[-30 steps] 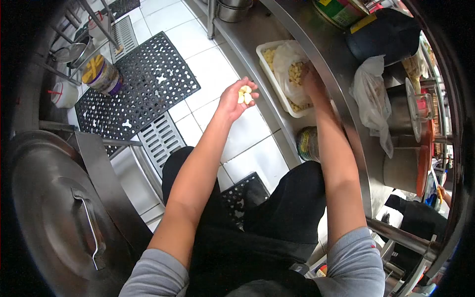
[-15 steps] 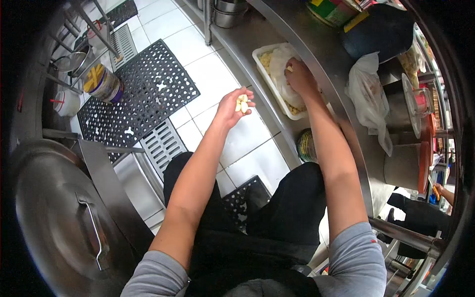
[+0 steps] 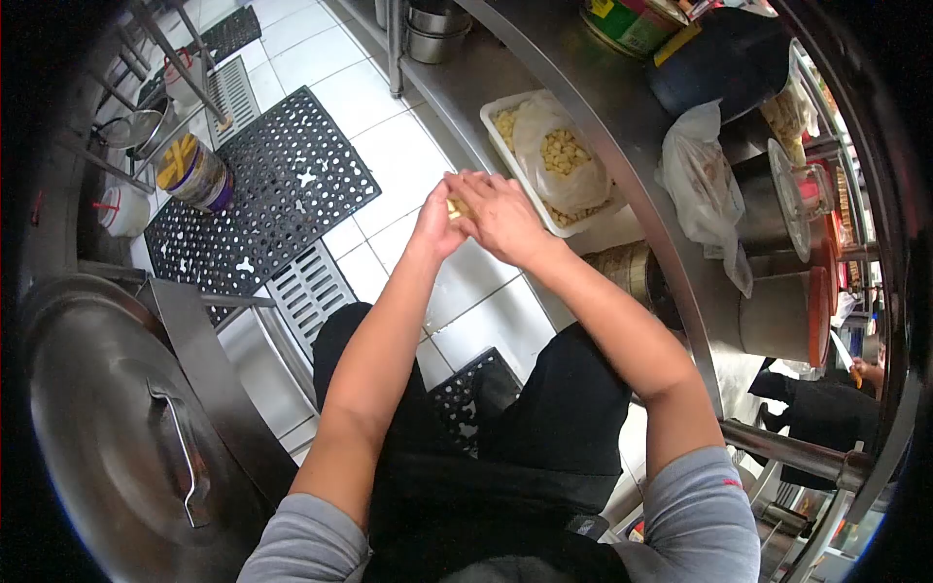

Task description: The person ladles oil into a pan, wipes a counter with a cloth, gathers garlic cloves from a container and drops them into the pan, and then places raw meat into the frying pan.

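My left hand (image 3: 439, 227) is cupped around several peeled garlic cloves (image 3: 457, 207), mostly hidden between my palms. Over them lies my right hand (image 3: 503, 222), its fingers stretched flat across the left hand's fingers. Both hands are above the tiled floor, just left of a white plastic tub (image 3: 519, 179) on the lower steel shelf. Inside the tub, a clear plastic bag (image 3: 530, 138) lies open around a heap of pale cloves (image 3: 566, 153), with more pale pieces around and beneath the bag.
Below the tub lies a large tin (image 3: 622, 270) on its side. The steel counter edge (image 3: 607, 146) overhangs the shelf at right. A big pot lid (image 3: 117, 418) is at lower left. A patterned bucket (image 3: 199, 175) stands on the black mat (image 3: 311, 146). Another person's hand (image 3: 868, 372) shows at far right.
My right hand has left the tub and moved left onto my left hand, covering the garlic cloves. The bag's heap of cloves has come into view. The whole view has shifted slightly.
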Tool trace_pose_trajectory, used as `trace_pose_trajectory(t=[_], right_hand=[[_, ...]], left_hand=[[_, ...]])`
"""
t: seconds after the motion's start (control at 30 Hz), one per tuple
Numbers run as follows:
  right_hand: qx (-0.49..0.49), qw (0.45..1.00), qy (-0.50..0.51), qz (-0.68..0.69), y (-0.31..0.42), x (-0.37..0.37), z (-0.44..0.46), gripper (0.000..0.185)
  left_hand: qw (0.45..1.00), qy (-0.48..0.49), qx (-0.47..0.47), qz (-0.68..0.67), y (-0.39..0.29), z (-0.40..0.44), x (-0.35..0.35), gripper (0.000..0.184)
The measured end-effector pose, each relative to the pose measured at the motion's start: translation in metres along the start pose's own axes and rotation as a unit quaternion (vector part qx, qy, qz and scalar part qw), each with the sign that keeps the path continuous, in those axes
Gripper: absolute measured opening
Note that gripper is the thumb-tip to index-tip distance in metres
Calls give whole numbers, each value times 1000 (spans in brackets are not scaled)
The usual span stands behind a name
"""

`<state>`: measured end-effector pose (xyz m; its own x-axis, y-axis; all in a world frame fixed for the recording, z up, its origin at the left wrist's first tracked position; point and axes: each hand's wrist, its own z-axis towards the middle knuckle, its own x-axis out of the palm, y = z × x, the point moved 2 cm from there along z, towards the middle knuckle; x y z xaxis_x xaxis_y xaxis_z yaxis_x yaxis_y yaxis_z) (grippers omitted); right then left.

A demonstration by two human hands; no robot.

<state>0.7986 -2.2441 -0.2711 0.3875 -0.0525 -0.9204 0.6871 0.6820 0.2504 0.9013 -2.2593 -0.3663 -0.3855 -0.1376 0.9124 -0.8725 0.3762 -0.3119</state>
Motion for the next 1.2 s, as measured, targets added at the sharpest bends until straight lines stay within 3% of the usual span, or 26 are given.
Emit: trace_pose_trajectory(t=[0.07,0.17,0.33,0.43,0.53,0.63,0.73,0.83,0.93,1.07,1.2], right_hand=[[31,998,-7,59,4,-2,4,37],[146,983,-69,91,-37,-25,20,25],[380,925,-15,-3,-135,-25,16,25],[238,969,-55,-39,-171,14,16,25],[268,962,42,30,-147,-11,23,24],[236,969,69,27,-149,-12,24,22],[287,956,-6,51,-141,-20,28,32],[257,963,-75,23,-177,8,23,29],[206,961,-153,102,-168,0,18,30],[195,969,-110,108,-169,-4,19,30],[247,963,-100,38,-164,-2,31,27]], left_hand=[[1000,5,-19,16,-7,-1,-4,29],[998,36,-33,38,-19,-6,-8,27],[998,35,-12,51,-30,-9,-11,24],[997,14,8,72,-34,-14,-7,24],[996,-8,17,91,-32,-15,-11,24],[996,-1,18,87,-33,-12,-7,23],[996,11,19,82,-34,-13,-10,23],[995,15,21,93,-35,-16,-10,21],[994,13,22,104,-37,-17,-12,21],[994,0,22,110,-40,-17,-13,21],[993,3,19,114,-38,-15,-14,21]])
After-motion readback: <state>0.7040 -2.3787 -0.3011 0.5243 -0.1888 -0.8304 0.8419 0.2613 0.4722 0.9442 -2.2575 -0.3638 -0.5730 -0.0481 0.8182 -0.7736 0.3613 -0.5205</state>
